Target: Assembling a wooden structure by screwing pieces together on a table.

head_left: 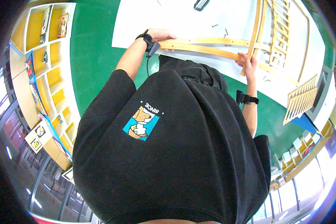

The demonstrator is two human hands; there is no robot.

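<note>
Black shirt (186, 149) closest | left hand (161, 35): fingers grasping left ends of wooden strips (203, 48), along white table (136, 22)'s near edge | right hand (249, 64): fingers pinching front strip's right end, beside crossing bars (255, 26) | best: support both ends evenly, without twisting

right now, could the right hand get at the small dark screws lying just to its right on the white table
Probably yes, once freed: the right hand is holding wooden slats, but the small dark screws lie close by on the white table, apparently uncovered.
</note>
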